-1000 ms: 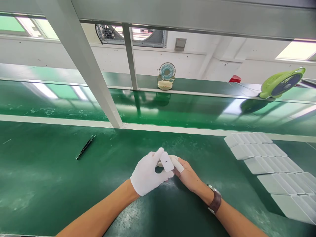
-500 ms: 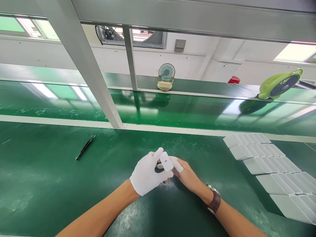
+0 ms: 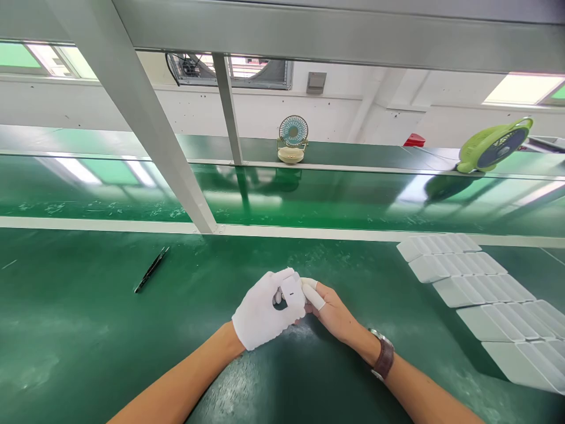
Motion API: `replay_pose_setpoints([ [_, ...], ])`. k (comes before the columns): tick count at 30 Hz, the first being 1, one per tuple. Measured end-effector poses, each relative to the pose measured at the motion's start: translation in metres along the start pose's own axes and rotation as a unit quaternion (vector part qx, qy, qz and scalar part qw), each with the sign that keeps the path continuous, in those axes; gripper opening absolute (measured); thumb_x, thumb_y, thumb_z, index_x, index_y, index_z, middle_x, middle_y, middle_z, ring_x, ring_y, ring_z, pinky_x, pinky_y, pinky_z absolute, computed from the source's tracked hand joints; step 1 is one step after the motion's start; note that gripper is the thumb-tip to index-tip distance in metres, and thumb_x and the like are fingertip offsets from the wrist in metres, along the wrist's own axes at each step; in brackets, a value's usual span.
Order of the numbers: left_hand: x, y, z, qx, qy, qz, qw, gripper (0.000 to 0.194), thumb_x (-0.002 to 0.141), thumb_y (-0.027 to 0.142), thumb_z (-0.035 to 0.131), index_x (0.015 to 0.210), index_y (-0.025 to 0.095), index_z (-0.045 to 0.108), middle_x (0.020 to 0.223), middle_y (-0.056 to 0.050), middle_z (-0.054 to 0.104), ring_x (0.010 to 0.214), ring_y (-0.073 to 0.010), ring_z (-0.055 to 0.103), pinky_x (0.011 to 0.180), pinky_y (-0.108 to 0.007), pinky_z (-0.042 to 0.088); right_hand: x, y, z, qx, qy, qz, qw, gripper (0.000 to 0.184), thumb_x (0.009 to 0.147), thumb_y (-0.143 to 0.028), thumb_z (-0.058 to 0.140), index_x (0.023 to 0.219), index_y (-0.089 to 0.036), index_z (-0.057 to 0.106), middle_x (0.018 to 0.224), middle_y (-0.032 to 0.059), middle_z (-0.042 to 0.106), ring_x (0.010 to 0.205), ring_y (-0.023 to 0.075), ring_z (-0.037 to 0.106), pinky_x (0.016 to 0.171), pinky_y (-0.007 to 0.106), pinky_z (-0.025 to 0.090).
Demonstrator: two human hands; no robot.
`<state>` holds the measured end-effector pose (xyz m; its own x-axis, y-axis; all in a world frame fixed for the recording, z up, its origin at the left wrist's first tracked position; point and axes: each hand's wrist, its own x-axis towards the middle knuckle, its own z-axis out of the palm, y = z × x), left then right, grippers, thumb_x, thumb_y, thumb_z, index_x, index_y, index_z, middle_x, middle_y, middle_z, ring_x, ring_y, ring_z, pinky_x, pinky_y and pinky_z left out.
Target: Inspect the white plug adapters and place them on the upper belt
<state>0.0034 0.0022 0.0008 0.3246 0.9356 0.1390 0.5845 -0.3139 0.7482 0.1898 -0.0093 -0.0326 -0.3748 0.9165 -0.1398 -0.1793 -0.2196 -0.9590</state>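
My left hand (image 3: 261, 312), in a white glove, and my right hand (image 3: 334, 315), bare with white finger cots and a brown watch on the wrist, meet over the green bench. Together they hold a small white plastic part (image 3: 291, 290) with a short dark slot on its face. The gloved thumb and fingers curl around its left side. The right fingertips press on it from the right.
Rows of white plastic parts (image 3: 481, 291) lie overlapped at the right. Black tweezers (image 3: 151, 270) rest to the left. A slanted metal post (image 3: 159, 141) stands behind. Beyond it, a small blue desk fan (image 3: 292, 138) and a green fan (image 3: 494, 145) sit past the conveyor belt.
The gloved thumb has folded down over the white part, which now sits lower and more enclosed between both hands. The view has tilted slightly.
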Motion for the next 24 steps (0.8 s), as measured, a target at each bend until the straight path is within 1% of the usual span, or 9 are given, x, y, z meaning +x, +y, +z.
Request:
replay_pose_setpoints([
  [3, 0.0, -0.01, 0.001, -0.042, -0.022, -0.018, 0.999, 0.043, 0.083, 0.03, 0.066, 0.126, 0.028, 0.064, 0.092, 0.001, 0.068, 0.074, -0.0152, 0.06, 0.07, -0.03, 0.054, -0.002, -0.002, 0.0, -0.02, -0.007, -0.012, 1.0, 0.047, 0.1, -0.058, 0.051, 0.129, -0.025, 0.065, 0.097, 0.0045, 0.073, 0.071, 0.0181, 0.069, 0.075, 0.037, 0.058],
  [6, 0.001, -0.019, 0.0, -0.065, -0.031, -0.036, 0.997, 0.038, 0.092, 0.036, 0.058, 0.129, 0.029, 0.064, 0.102, 0.0, 0.07, 0.083, -0.0155, 0.063, 0.077, -0.03, 0.055, -0.003, -0.003, -0.002, -0.07, 0.001, -0.041, 0.997, 0.044, 0.101, -0.054, 0.05, 0.135, -0.027, 0.062, 0.101, 0.0041, 0.073, 0.074, 0.0182, 0.069, 0.081, 0.039, 0.058],
  [9, 0.003, -0.026, 0.003, -0.041, -0.028, -0.027, 0.998, 0.036, 0.099, 0.037, 0.05, 0.131, 0.03, 0.062, 0.113, -0.001, 0.07, 0.094, -0.0167, 0.065, 0.086, -0.033, 0.054, -0.003, -0.003, -0.007, -0.139, 0.085, -0.108, 0.981, 0.041, 0.101, -0.047, 0.053, 0.137, -0.029, 0.061, 0.114, 0.0063, 0.071, 0.087, 0.021, 0.069, 0.086, 0.04, 0.058],
  [11, 0.005, -0.03, 0.005, 0.014, -0.019, -0.005, 1.0, 0.038, 0.097, 0.036, 0.055, 0.134, 0.031, 0.06, 0.116, -0.002, 0.07, 0.102, -0.0199, 0.064, 0.093, -0.037, 0.053, -0.003, -0.004, -0.012, -0.204, 0.139, -0.159, 0.956, 0.039, 0.098, -0.042, 0.058, 0.135, -0.032, 0.063, 0.127, 0.0068, 0.067, 0.101, 0.0233, 0.067, 0.092, 0.041, 0.057],
  [12, 0.006, -0.031, 0.007, 0.045, -0.017, 0.008, 0.999, 0.042, 0.094, 0.035, 0.058, 0.136, 0.031, 0.059, 0.117, -0.002, 0.07, 0.107, -0.0219, 0.063, 0.096, -0.039, 0.052, -0.004, -0.005, -0.014, -0.242, 0.152, -0.176, 0.942, 0.039, 0.097, -0.038, 0.06, 0.135, -0.033, 0.062, 0.13, 0.0064, 0.065, 0.105, 0.0238, 0.066, 0.094, 0.041, 0.057],
  [14, 0.008, -0.032, 0.009, 0.094, -0.019, 0.029, 0.995, 0.048, 0.09, 0.033, 0.063, 0.138, 0.033, 0.057, 0.118, -0.003, 0.069, 0.113, -0.0254, 0.061, 0.098, -0.043, 0.05, -0.005, -0.006, -0.017, -0.311, 0.15, -0.189, 0.919, 0.042, 0.095, -0.033, 0.062, 0.137, -0.036, 0.06, 0.129, 0.0056, 0.066, 0.104, 0.0234, 0.065, 0.094, 0.042, 0.057],
  [16, 0.01, -0.032, 0.01, 0.12, -0.024, 0.036, 0.992, 0.048, 0.09, 0.032, 0.064, 0.138, 0.034, 0.058, 0.114, -0.004, 0.069, 0.112, -0.0264, 0.06, 0.095, -0.044, 0.051, -0.006, -0.007, -0.018, -0.349, 0.134, -0.192, 0.908, 0.046, 0.095, -0.03, 0.062, 0.14, -0.037, 0.058, 0.129, 0.0052, 0.065, 0.101, 0.0223, 0.066, 0.092, 0.041, 0.058],
  [20, 0.014, -0.03, 0.01, 0.133, -0.016, 0.054, 0.989, 0.031, 0.094, 0.033, 0.06, 0.123, 0.032, 0.067, 0.109, -0.004, 0.069, 0.108, -0.0254, 0.061, 0.094, -0.042, 0.049, -0.007, -0.005, -0.017, -0.376, 0.117, -0.229, 0.89, 0.044, 0.097, -0.027, 0.061, 0.139, -0.037, 0.059, 0.134, 0.0055, 0.062, 0.112, 0.0226, 0.065, 0.099, 0.041, 0.056],
  [24, 0.014, -0.033, 0.012, 0.127, -0.003, 0.069, 0.99, 0.022, 0.095, 0.035, 0.06, 0.114, 0.029, 0.07, 0.107, -0.004, 0.07, 0.106, -0.0244, 0.061, 0.093, -0.041, 0.049, -0.006, -0.002, -0.018, -0.428, 0.102, -0.274, 0.855, 0.037, 0.1, -0.024, 0.058, 0.134, -0.038, 0.064, 0.135, 0.0047, 0.062, 0.123, 0.0221, 0.061, 0.105, 0.041, 0.053],
])
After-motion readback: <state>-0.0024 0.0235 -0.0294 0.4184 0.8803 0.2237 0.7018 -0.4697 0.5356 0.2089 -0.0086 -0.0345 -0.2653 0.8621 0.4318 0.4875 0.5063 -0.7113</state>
